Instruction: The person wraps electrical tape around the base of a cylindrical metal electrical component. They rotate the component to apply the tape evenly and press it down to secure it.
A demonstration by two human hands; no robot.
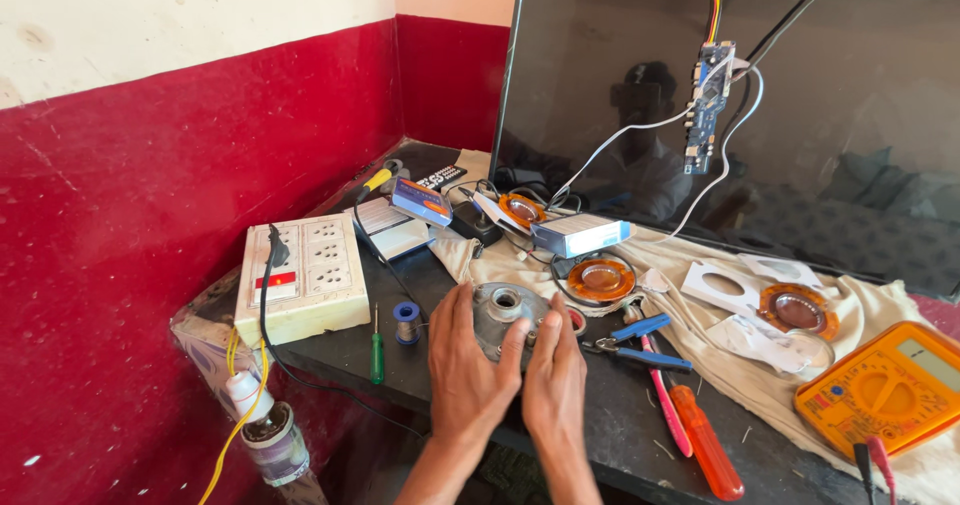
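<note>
A round grey metal housing with a central hole lies on the dark workbench. My left hand rests flat against its left side, fingers spread and touching its rim. My right hand lies against its right side, fingers over its edge. Neither hand is closed around it. Blue-handled pliers lie just right of my right hand. A small spool of solder wire and a green screwdriver lie left of my left hand.
A cream socket board with a black plug sits at the left. An orange multimeter, an orange screwdriver, orange tape rolls and small boxes lie on a cloth. A large dark screen with a wired circuit board leans behind.
</note>
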